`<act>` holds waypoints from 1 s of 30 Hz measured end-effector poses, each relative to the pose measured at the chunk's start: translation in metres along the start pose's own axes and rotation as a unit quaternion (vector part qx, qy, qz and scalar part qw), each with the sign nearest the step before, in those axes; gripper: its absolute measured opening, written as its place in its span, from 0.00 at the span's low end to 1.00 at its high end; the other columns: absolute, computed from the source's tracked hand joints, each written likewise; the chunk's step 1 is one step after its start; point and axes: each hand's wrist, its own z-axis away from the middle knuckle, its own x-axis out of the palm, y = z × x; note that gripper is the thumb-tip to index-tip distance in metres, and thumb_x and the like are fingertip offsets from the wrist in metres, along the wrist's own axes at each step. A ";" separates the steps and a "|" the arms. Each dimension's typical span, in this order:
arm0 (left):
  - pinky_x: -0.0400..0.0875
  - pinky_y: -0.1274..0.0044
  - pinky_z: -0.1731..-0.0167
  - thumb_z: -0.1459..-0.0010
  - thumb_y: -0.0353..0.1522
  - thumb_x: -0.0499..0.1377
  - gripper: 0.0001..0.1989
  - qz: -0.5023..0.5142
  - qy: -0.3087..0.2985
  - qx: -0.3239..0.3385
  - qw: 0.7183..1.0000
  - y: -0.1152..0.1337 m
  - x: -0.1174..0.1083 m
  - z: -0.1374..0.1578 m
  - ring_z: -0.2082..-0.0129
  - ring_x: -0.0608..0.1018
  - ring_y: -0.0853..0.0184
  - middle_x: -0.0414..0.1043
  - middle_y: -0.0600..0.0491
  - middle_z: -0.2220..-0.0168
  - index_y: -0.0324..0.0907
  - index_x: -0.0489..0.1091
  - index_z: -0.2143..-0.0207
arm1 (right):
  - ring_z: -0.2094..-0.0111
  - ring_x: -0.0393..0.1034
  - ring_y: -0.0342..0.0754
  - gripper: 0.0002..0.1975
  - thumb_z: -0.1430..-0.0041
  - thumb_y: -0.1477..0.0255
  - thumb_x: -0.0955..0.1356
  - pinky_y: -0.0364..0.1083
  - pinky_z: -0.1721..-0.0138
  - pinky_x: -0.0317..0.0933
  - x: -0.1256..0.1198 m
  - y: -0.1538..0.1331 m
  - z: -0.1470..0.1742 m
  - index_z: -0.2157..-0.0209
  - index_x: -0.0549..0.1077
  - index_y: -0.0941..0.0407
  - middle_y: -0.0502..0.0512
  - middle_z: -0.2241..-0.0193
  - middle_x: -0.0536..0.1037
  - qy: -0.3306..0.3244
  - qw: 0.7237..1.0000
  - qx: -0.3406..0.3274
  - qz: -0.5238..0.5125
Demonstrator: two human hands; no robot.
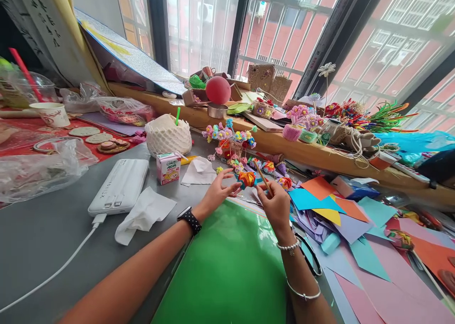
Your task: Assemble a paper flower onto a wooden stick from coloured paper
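My left hand [219,190] pinches a small paper flower [248,179], orange, red and yellow with blue at its edges. My right hand [276,204] is closed round a thin wooden stick [262,174], whose upper end slants up beside the flower. The right fingertips come close to the flower's right side; I cannot tell whether they touch it. Both hands are raised over the far end of a glossy green mat [227,267]. Similar folded paper flowers [268,167] lie just beyond the hands.
Coloured paper sheets [355,219] spread out on the right. At left lie a white power bank [119,186] with a cable, tissues [145,212], a small drink carton [168,168] and a netted coconut [168,136]. Crafted flowers [232,141] and a wooden ledge [277,139] stand behind.
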 end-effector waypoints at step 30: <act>0.70 0.75 0.63 0.61 0.33 0.65 0.27 0.103 -0.023 -0.035 0.994 0.006 -0.002 0.000 0.64 0.74 0.66 0.72 0.48 0.63 0.38 0.64 0.56 | 0.69 0.65 0.46 0.18 0.41 0.64 0.55 0.43 0.69 0.58 -0.008 -0.004 -0.003 0.67 0.72 0.56 0.55 0.70 0.70 -0.097 0.989 -0.100 -0.044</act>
